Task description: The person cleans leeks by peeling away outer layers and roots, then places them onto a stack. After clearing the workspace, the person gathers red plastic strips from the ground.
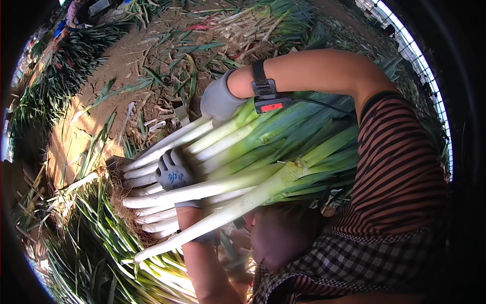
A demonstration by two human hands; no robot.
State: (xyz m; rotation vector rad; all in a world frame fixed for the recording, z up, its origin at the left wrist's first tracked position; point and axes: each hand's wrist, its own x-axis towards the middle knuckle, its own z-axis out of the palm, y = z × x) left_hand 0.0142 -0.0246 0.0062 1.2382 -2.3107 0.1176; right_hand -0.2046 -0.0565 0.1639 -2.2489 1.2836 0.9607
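Two gloved hands work a thick bundle of leeks [243,134], its support underneath mostly hidden, so no worktop edge to go by. Long axis runs lower L. to upper R. of the view: white shafts and tangled roots [119,202] at L., dk. green leaves [309,121] twd. the striped sleeve [400,157] at R. Both hands lie at the white/pale end; the L. hand [174,175] is nearer the roots, the R. hand [220,100] farther up-shaft, at the bundle's upper edge. L. forearm comes in from the lower edge, abt. crosswise to the shafts; an upper leek [212,189] passes over the hand's wrist side, and a lower leek [243,201] slants across the forearm, root end jutting down-L. L. fingers are part-bent among the shafts; can't tell if they clasp any. R. elbow is bent high, forearm reaching L. above the leaves, w/ a black strap [260,76] near the wrist; R. glove touches the outer shafts, fingertips hidden, so how far it's closed, can't tell. Beyond: a bare dirt floor [121,71], more leeks piled [273,25] near top ctr.
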